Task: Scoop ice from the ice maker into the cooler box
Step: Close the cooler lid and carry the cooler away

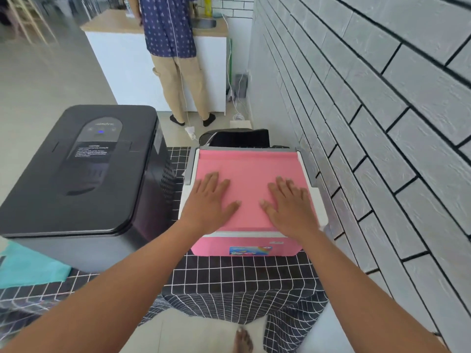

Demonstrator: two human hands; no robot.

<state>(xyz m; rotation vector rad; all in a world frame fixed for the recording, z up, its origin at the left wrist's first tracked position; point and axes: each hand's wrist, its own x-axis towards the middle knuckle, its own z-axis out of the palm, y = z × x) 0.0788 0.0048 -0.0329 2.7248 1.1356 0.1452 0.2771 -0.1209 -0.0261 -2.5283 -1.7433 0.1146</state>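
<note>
Pink plastic cooler box (248,174) lay shut under both flat-fingered palms, left hand (207,200) nearer the closed black ice maker (84,169) just beside it.

The ice maker (81,171) stands on the bench (229,276) at the left, lid down. Just to its right sits the cooler box (249,174), beside the wall (382,123). The left hand (207,202) and right hand (290,207) lie flat on its lid. Far behind, a person (175,47) stands at a counter (114,24).
</note>
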